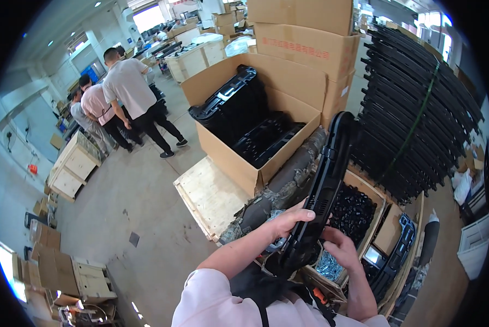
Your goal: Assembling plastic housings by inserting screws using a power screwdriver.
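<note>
Down at the lower centre of the frame, the left hand (289, 219) wraps its fingers closed around a long black plastic part (325, 185), held upright, seemingly so its lower end faces the right hand (340, 246). That hand's fingers curl loosely against the part's base; whether they pinch anything I cannot tell. Just beneath sit a bin of silvery screws (328, 267) and a tray of small black pieces (352, 210). Beyond, an open cardboard box (239, 163) of black mouldings rests on a wooden pallet (209, 193). Three people (119, 98) stand at upper left.
</note>
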The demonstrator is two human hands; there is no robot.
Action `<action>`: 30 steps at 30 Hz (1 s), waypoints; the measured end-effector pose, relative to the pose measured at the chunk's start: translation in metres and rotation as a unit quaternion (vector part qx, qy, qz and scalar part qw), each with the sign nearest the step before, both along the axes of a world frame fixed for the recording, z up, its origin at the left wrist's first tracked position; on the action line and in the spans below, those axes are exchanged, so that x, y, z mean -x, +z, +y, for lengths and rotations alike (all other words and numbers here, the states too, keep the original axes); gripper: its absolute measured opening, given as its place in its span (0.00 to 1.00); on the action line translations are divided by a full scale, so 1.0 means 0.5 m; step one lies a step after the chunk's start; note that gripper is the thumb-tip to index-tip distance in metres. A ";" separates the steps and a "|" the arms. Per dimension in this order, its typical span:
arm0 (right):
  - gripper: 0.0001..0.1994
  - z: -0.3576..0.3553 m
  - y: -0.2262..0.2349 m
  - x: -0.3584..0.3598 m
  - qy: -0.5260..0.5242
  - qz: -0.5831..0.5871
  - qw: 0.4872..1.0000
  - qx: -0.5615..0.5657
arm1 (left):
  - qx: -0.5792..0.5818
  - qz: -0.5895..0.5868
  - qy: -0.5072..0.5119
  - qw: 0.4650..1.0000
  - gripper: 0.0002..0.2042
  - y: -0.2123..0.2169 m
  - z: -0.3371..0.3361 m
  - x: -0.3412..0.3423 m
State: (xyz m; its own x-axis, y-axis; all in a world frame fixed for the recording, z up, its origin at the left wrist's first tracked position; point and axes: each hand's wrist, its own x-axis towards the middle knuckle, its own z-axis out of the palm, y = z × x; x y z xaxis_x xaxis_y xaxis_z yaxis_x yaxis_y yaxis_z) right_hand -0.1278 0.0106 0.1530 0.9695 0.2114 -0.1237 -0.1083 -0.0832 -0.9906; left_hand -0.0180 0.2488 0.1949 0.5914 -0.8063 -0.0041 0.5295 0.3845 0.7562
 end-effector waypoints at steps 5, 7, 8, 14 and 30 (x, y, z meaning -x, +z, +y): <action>0.29 0.096 -0.002 -0.018 0.005 -0.018 0.995 0.102 | -0.174 -0.117 0.188 0.960 0.52 0.012 0.084 -0.126; 0.28 0.101 -0.021 -0.007 -0.027 0.015 0.998 0.055 | -0.240 -0.193 0.219 0.926 0.54 0.061 0.132 -0.229; 0.27 0.106 -0.022 -0.002 -0.040 0.036 0.996 0.072 | -0.269 -0.235 0.255 0.899 0.53 0.085 0.159 -0.278; 0.24 0.164 0.003 -0.011 -0.164 0.090 0.982 0.033 | -0.023 -0.052 0.100 0.993 0.41 0.147 0.294 -0.490; 0.31 0.306 0.204 -0.299 -0.320 -0.081 0.911 0.248 | 0.029 -0.035 -0.028 0.999 0.54 -0.031 0.222 -0.370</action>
